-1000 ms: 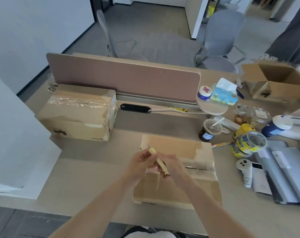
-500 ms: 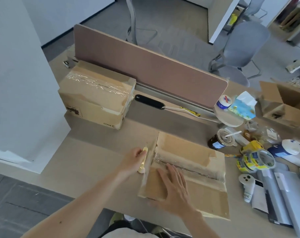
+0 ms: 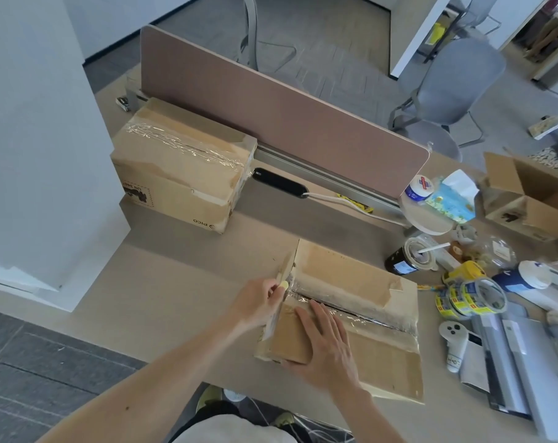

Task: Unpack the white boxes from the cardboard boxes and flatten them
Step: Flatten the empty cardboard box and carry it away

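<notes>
Cardboard box (image 3: 367,356), taped along its top, sits near-centre on the surface (image 3: 175,298). The left hand (image 3: 258,302) has its grip pinched on a yellow cutter (image 3: 283,284) at the seam's left end. The right hand (image 3: 328,346) presses flat, fingers straight. The board looks stiff and light, best steadied from above.

Near box (image 3: 351,278), far box (image 3: 181,164): taped brown cardboard
</notes>
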